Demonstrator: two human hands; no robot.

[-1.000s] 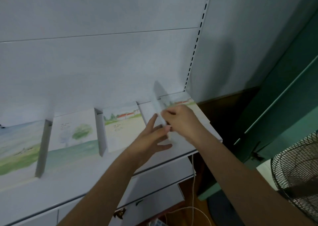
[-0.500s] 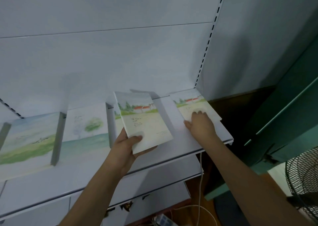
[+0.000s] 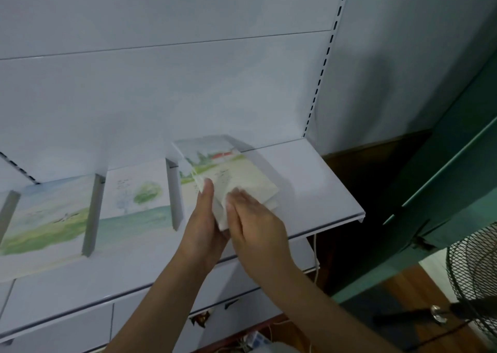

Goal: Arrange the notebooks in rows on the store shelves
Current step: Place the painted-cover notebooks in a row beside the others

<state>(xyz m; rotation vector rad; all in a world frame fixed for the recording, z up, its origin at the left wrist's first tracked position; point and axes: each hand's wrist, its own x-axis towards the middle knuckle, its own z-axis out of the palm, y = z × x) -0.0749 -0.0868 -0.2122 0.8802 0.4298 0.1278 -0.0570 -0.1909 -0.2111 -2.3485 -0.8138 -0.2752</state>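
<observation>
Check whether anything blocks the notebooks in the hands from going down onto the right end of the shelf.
Nothing visible does. Both the left hand and right hand hold the red-roofed notebooks just right of a grey divider; the shelf surface to their right is bare up to the slotted upright.

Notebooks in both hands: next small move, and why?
Probably lower the notebooks flat onto the bare right end of the shelf. Left hand and right hand hold them tilted just right of the grey divider, where the row stops.
</observation>
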